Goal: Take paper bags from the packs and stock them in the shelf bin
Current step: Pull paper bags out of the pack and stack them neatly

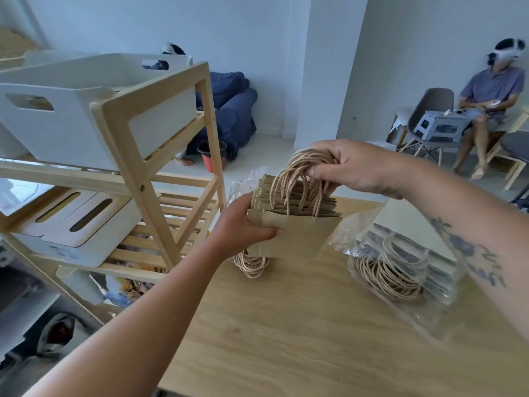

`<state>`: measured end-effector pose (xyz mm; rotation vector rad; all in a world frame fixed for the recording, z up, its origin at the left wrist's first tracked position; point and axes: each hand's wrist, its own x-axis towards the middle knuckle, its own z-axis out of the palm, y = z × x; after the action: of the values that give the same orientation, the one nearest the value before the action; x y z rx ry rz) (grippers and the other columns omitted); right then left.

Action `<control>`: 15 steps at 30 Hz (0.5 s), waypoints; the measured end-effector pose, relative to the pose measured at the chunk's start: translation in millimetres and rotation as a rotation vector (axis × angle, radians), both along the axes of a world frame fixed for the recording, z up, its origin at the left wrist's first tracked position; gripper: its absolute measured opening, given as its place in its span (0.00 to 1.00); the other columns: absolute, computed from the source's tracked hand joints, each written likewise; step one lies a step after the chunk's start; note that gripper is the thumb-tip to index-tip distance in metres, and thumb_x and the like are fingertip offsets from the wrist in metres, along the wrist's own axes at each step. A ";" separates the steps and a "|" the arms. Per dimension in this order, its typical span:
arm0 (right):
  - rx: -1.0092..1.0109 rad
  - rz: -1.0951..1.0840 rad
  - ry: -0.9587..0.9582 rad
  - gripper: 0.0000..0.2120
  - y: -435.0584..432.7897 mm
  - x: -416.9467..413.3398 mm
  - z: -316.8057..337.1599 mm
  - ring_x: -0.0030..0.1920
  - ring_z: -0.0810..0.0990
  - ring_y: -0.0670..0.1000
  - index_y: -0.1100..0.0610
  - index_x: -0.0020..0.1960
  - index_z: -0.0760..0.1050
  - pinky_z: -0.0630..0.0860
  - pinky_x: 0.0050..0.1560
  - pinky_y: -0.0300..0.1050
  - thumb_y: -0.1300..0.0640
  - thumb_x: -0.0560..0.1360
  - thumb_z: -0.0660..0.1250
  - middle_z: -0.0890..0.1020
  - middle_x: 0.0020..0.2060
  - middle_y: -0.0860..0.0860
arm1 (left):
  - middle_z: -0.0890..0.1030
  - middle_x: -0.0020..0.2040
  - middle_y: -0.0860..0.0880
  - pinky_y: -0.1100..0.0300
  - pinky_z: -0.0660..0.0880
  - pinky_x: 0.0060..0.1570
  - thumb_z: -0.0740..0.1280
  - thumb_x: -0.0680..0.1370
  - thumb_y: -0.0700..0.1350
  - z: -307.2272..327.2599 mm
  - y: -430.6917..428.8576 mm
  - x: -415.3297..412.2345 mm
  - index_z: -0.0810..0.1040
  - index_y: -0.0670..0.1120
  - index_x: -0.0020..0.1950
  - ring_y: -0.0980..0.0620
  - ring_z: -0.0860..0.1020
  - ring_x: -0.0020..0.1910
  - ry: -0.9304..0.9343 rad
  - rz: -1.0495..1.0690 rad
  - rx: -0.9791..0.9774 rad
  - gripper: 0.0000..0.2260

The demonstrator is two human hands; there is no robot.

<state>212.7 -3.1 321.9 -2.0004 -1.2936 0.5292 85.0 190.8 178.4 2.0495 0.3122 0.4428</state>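
Right hand [355, 164] bunches the tan twisted-cord handles [297, 179], left hand [243, 224] pinches the flat brown paper bags [300, 236] sideways, likely to square the stack.

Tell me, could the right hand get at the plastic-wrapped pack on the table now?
Likely not yet: the right hand grips the handles of the paper bag bundle, which the left hand also holds. The pack lies uncovered close by, so once freed, nothing seems to block it.
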 end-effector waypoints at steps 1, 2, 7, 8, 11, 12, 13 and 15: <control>0.000 0.015 0.041 0.08 -4.1 0.7 2.9 0.45 0.81 0.52 0.47 0.48 0.80 0.77 0.56 0.56 0.59 0.80 0.65 0.83 0.41 0.51 | 0.85 0.50 0.53 0.50 0.80 0.54 0.82 0.65 0.45 3.1 -8.4 -3.6 0.78 0.53 0.58 0.54 0.83 0.52 0.017 -0.040 -0.096 0.25; -0.005 0.023 0.080 0.07 -7.9 0.3 3.9 0.45 0.81 0.51 0.49 0.50 0.80 0.78 0.54 0.53 0.60 0.80 0.64 0.82 0.41 0.51 | 0.85 0.50 0.53 0.52 0.81 0.53 0.81 0.66 0.42 5.4 -17.1 -8.1 0.77 0.52 0.59 0.54 0.84 0.51 0.028 -0.068 -0.182 0.25; -0.074 0.041 0.193 0.06 -23.8 -10.4 -18.4 0.45 0.81 0.46 0.50 0.54 0.79 0.76 0.49 0.44 0.58 0.79 0.66 0.83 0.42 0.47 | 0.86 0.50 0.46 0.58 0.81 0.49 0.77 0.69 0.31 -18.5 -48.5 -38.2 0.78 0.43 0.59 0.49 0.84 0.52 0.119 -0.099 -0.446 0.21; -0.095 0.032 0.215 0.07 -25.4 -15.6 -26.7 0.46 0.82 0.45 0.49 0.55 0.78 0.77 0.50 0.44 0.57 0.79 0.66 0.84 0.43 0.46 | 0.86 0.51 0.44 0.57 0.81 0.50 0.77 0.69 0.31 -29.5 -53.4 -46.0 0.79 0.41 0.59 0.48 0.84 0.52 0.135 -0.088 -0.470 0.20; -0.159 -0.019 0.126 0.16 -25.2 -34.0 -56.2 0.50 0.82 0.44 0.48 0.65 0.73 0.76 0.56 0.45 0.50 0.78 0.68 0.83 0.48 0.45 | 0.85 0.53 0.42 0.52 0.81 0.54 0.78 0.68 0.32 -59.7 -64.3 -66.5 0.79 0.43 0.58 0.45 0.83 0.54 0.143 0.004 -0.510 0.20; -0.150 -0.048 0.077 0.19 -24.2 -40.6 -66.2 0.52 0.81 0.45 0.47 0.68 0.71 0.76 0.56 0.44 0.48 0.78 0.67 0.82 0.51 0.44 | 0.85 0.53 0.42 0.51 0.81 0.55 0.78 0.68 0.33 -67.5 -66.2 -70.8 0.79 0.44 0.58 0.45 0.83 0.54 0.133 0.040 -0.513 0.20; -0.106 -0.083 0.060 0.22 -23.5 -46.6 -75.5 0.54 0.80 0.45 0.46 0.70 0.69 0.75 0.55 0.42 0.47 0.78 0.67 0.81 0.53 0.44 | 0.85 0.53 0.42 0.51 0.81 0.55 0.78 0.68 0.34 -73.8 -67.1 -74.2 0.79 0.45 0.57 0.46 0.83 0.54 0.119 0.072 -0.518 0.20; 0.023 -0.158 0.128 0.26 -24.6 -56.8 -91.1 0.58 0.78 0.43 0.44 0.73 0.65 0.73 0.51 0.37 0.45 0.77 0.68 0.78 0.59 0.42 | 0.85 0.53 0.43 0.52 0.81 0.54 0.77 0.70 0.32 -78.0 -68.3 -77.8 0.79 0.45 0.57 0.47 0.83 0.53 0.099 0.125 -0.531 0.19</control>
<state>155.9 -27.7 230.9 -1.9956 -1.0511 0.5546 7.2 122.5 100.4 1.5388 0.5563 0.2938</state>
